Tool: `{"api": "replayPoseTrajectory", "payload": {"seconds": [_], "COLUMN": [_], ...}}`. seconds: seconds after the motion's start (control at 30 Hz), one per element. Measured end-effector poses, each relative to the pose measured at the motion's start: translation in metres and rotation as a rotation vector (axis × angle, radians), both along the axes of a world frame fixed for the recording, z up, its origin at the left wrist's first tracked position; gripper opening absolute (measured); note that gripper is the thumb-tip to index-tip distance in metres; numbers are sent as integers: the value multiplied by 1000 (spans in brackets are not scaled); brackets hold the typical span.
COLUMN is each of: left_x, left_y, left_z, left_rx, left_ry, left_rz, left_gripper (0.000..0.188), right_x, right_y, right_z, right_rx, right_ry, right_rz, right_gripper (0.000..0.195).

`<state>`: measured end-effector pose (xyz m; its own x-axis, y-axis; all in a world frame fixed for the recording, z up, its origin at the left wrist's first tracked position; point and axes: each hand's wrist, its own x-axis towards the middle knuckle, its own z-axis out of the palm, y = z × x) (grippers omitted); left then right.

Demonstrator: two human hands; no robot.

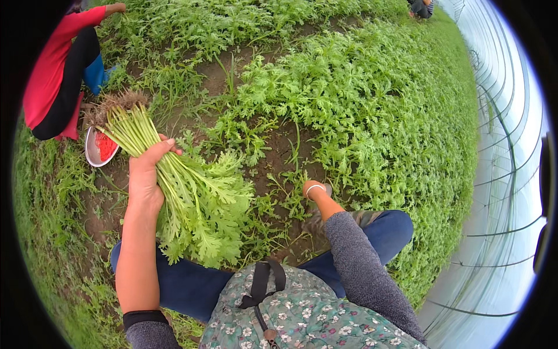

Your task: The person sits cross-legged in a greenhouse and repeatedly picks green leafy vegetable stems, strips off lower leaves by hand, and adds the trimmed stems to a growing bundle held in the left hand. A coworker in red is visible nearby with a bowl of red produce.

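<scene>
My left hand (150, 168) is wrapped around the stems of a thick bunch of leafy greens (205, 209), lifted in front of my left knee. The lobed leaves, like those of garland chrysanthemum, hang to the right. Brown roots with soil clinging to them (120, 104) point away at the upper left. Low among small plants, beyond my right knee, is my right hand (316, 188), with a pale band around the wrist. Its fingers are hidden from view, so whether it holds something cannot be seen.
A bowl with red ties or strips (104, 146) rests on the soil at the left. Nearby, a person in a red top (56, 74) squats; another person (420, 8) is far off. Dense greens (370, 109) grow ahead and to the right. A plastic-film greenhouse wall (501, 196) curves along the right.
</scene>
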<state>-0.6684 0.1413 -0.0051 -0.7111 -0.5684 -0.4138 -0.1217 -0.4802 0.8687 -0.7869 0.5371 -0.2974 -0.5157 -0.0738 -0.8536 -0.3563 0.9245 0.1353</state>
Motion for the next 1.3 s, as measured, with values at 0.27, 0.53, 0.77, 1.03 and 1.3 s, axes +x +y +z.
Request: {"api": "replayPoseTrajectory", "payload": {"seconds": [0.27,0.53,0.77,1.03,1.3], "left_x": [7,21,54,65,81], "left_y": [-10,3,19,38,41], "left_z": [-18,-13,-32,-24,-18], "left_rx": [-31,-48,76,115,155], "left_ry": [-80,-18,-96,101,220], "left_rz": [-264,-407,-518,-575,-562], "left_gripper": [17,22,21,26,38], "right_x": [12,31,32,73,135], "right_y": [-70,12,-2,-124,-179], "right_z": [120,77,110,233,252], "right_rx": [-720,-372,-655,-1442,-1239], "right_ry": [-63,-99,31,-83,559], "right_rz": [-205,146,-465,-596,-172], "right_gripper": [36,21,31,26,22]}}
